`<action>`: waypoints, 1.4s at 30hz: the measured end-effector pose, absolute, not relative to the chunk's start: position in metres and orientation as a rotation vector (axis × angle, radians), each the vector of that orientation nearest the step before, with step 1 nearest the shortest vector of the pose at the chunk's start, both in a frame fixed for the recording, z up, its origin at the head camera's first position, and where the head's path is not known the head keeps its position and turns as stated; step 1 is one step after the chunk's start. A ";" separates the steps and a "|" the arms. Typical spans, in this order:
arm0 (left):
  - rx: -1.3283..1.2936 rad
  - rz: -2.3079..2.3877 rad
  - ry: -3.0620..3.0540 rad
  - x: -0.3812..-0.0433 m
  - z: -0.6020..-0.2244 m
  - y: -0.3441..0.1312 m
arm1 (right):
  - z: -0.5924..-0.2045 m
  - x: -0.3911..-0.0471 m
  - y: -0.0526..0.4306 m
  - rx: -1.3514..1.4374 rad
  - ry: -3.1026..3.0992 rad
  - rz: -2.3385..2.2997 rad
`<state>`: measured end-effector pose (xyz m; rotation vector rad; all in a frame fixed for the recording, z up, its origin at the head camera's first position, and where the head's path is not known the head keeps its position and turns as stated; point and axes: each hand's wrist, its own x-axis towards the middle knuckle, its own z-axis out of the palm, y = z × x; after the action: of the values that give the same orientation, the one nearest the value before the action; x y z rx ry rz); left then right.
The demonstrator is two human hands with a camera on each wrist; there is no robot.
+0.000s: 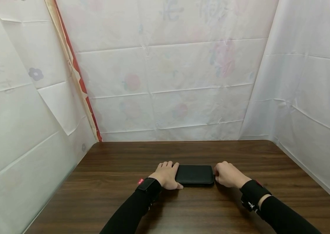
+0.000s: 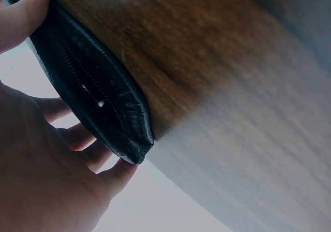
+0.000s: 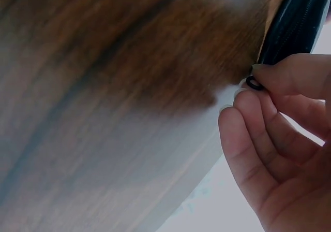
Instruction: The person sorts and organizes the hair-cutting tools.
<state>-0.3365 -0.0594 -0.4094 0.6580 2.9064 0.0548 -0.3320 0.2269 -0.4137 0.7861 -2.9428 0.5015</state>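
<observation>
A flat black zippered pouch (image 1: 195, 175) lies on the brown wooden table. My left hand (image 1: 166, 175) holds the pouch by its left end, with the thumb at the near side and the fingers spread toward the far side. In the left wrist view, a zip runs along that end of the pouch (image 2: 93, 82), and a small white speck shows on it. At the pouch's right end, my right hand (image 1: 230, 175) pinches a small black ring-shaped zipper pull (image 3: 254, 83) between thumb and curled fingers. The other fingers are folded beneath it.
The wooden table (image 1: 118, 204) extends around both hands. White printed sheets (image 1: 168, 71) hang behind it and on both sides. A red-and-cream strip (image 1: 75, 66) runs down the back left corner. Black bands (image 1: 253, 192) circle both wrists.
</observation>
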 end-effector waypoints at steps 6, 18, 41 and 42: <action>0.655 0.059 2.916 -0.336 -0.411 -0.059 | -0.413 -0.329 0.226 0.790 -2.944 0.500; 0.666 0.074 2.914 -0.333 -0.408 -0.060 | -0.413 -0.325 0.228 0.835 -2.939 0.511; 0.662 0.062 2.914 -0.333 -0.406 -0.059 | -0.410 -0.317 0.223 0.781 -2.975 0.533; 0.663 0.063 2.914 -0.332 -0.406 -0.059 | -0.410 -0.317 0.223 0.777 -2.976 0.533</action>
<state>-0.3324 -0.0595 -0.4059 0.6625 2.9141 0.0626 -0.3171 0.2228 -0.4101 0.7774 -2.9762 0.5327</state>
